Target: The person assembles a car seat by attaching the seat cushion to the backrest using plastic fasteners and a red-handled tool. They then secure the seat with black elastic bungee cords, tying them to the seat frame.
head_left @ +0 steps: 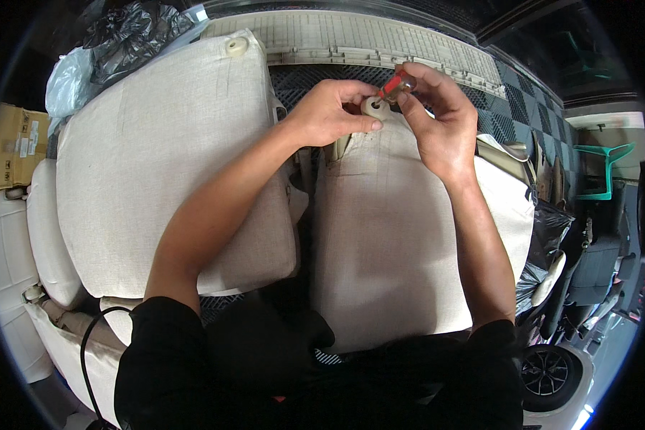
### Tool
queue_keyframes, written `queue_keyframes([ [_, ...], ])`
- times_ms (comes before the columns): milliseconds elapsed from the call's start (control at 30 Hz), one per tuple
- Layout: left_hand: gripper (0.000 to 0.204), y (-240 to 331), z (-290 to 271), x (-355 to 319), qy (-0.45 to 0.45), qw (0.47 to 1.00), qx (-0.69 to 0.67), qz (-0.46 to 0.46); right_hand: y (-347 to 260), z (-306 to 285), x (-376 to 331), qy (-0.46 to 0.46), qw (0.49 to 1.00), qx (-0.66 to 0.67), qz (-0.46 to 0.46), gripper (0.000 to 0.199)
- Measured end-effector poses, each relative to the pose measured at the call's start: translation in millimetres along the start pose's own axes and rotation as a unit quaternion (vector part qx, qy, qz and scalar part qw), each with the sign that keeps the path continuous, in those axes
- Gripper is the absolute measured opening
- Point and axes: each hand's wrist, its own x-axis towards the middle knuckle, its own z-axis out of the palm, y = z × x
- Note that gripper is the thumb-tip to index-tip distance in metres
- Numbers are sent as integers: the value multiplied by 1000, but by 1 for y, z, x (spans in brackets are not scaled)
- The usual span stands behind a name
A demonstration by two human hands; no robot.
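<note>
My right hand (444, 118) grips a screwdriver (395, 84) with a red and clear handle. The tool's tip end meets a cream plastic ring (371, 107) with a dark hole, at the far edge of a beige fabric car seat panel (380, 229). Thumb and fingers of my left hand (331, 111) close around that ring from the left side. Smudges mark the fabric just below it. A larger beige seat panel (158, 158) lies to the left, with a similar cream round fitting (236, 47) at its top corner.
Black and pale plastic bags (132, 36) lie at the far left, above a cardboard box (14, 147). Beyond the seats runs a long beige slatted panel (351, 36) on dark patterned tiles. A green stand (608, 168), a black bag (548, 229) and a car wheel (548, 373) are right.
</note>
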Motion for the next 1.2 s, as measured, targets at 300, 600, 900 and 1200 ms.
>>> queue_keyframes([
  [300,52,-1,0,0,8,1000,-5,8,-6,0,5,1,997,66,35,41],
  [600,46,3,-1,-1,-6,1000,0,-26,-5,-17,9,-85,989,113,44,42],
  [900,47,6,-5,1,129,991,17,-43,6,-61,29,32,938,296,176,34],
  [1200,49,2,-7,6,203,979,-35,-8,18,-20,-17,-193,908,-338,157,33],
])
